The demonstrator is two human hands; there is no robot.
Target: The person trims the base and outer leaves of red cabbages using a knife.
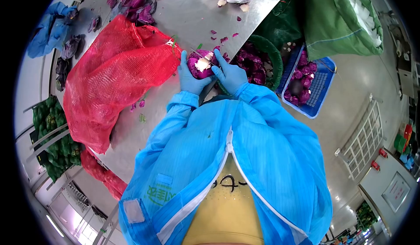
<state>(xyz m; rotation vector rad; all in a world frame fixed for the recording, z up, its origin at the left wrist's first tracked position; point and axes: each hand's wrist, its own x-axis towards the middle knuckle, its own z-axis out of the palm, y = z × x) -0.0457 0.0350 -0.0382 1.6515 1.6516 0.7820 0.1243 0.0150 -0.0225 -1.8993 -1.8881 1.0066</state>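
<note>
A purple cabbage with a pale cut stem end is held between my hands above the table's near edge. My left hand, in a blue glove, is wrapped round its left side. My right hand, also gloved, is closed at its right side, with thumb and forefinger towards the cut end. A thin knife blade reaches from the right hand across the top of the cabbage; the handle is hidden in the glove.
A red mesh sack lies on the metal table, with purple leaves beyond. Right of the table stand a green tub of purple trimmings, a blue crate with several cabbages, and a green sack.
</note>
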